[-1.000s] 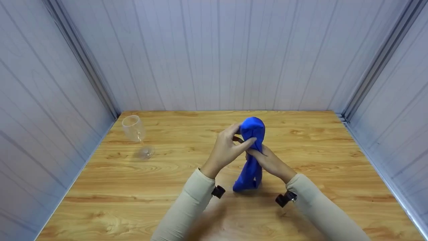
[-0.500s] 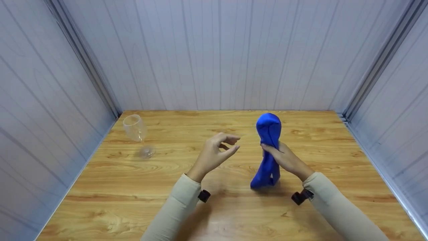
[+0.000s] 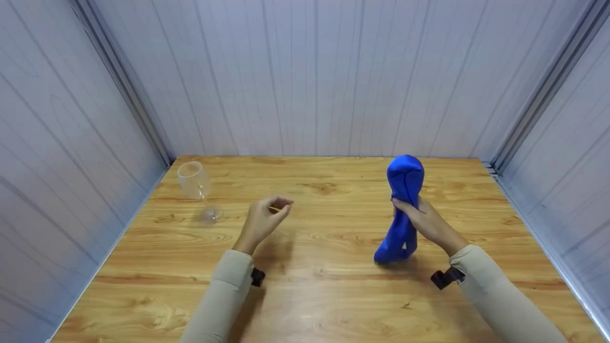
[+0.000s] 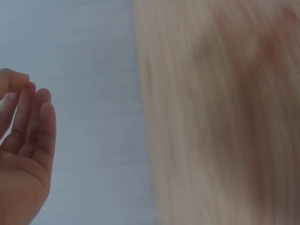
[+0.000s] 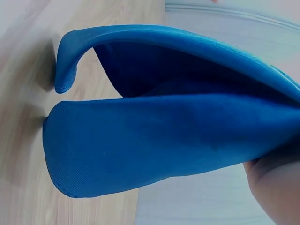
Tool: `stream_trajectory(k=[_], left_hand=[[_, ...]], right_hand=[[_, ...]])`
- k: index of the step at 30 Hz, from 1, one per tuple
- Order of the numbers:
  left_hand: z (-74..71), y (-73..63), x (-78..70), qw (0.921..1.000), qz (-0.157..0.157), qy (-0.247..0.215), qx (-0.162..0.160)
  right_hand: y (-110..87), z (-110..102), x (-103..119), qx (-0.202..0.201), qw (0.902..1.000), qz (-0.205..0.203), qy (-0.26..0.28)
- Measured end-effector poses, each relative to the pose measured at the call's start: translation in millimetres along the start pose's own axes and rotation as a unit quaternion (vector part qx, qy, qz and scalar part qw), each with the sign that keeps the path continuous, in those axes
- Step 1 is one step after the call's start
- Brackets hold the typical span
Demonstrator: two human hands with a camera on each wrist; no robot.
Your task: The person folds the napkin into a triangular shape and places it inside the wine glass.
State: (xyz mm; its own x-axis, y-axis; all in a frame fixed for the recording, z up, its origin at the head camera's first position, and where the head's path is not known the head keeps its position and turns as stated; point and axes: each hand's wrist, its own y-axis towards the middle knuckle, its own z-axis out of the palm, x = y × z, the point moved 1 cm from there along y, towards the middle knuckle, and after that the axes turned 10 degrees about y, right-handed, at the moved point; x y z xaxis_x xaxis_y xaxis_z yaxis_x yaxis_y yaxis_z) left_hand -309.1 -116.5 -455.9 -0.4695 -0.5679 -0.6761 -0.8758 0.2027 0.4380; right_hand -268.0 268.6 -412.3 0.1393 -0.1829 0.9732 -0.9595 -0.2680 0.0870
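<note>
My right hand (image 3: 429, 224) grips a folded blue cloth (image 3: 399, 236) around its middle, at the right of the head view. The upper end of the cloth bulges in a rounded loop above the hand; two ends hang below, close over the table. In the right wrist view those ends of the blue cloth (image 5: 131, 145) spread apart, and most of the hand is out of view. My left hand (image 3: 262, 221) hovers over the left middle of the table with nothing in it. Its fingers bend loosely with thumb and index close together, as the left hand (image 4: 28, 159) also shows in the left wrist view.
An upright clear wine glass (image 3: 194, 181) stands at the back left, left of my left hand. The wooden table (image 3: 314, 286) is enclosed by a pale panelled back wall (image 3: 305, 81) and two side walls.
My left hand has let go of the blue cloth and moved left, toward the wine glass. My right hand has carried the cloth to the right.
</note>
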Motion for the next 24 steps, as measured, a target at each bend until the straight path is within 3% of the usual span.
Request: stream_trajectory(k=[7, 15, 19, 24], left_hand=[[-31.8, -11.4, 47.2, 0.9945, -0.093, 0.012, -0.046], [-64.3, -28.9, 82.6, 0.9843, -0.168, 0.025, -0.048], [-77.8, -36.4, 96.1, 0.97, -0.229, 0.042, -0.068], [-94.7, -38.7, 104.2, 0.9456, -0.285, 0.08, -0.134]], right_hand=[[-4.0, -12, 0, -0.013, 0.9999, -0.001, -0.001], [-5.2, -19, 0, -0.031, 0.9993, -0.017, -0.012], [-5.0, -23, 0, -0.035, 0.9989, -0.029, -0.015], [-6.7, -27, -2, -0.042, 0.9984, -0.03, -0.021]])
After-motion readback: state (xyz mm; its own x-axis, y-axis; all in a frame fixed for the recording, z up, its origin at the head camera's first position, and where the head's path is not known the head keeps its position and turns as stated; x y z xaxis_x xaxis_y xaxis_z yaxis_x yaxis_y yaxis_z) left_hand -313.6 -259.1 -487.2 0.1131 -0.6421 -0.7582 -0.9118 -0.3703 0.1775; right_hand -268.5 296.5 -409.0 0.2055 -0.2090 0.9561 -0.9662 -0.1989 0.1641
